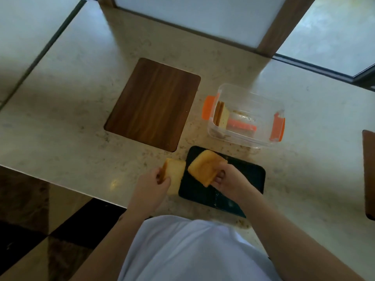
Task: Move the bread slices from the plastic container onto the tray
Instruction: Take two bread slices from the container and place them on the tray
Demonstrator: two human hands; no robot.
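A black tray lies on the counter near the front edge. My right hand grips a stack of golden bread slices over the tray's left part. My left hand holds another bunch of bread slices upright, just left of the tray's edge above the counter. Behind the tray stands a clear plastic container with orange clips. A few bread slices lean against its left wall.
A dark wooden board lies on the beige counter, left of the container. Another dark wooden piece shows at the right edge. The counter's front edge runs diagonally at lower left, with the floor below it.
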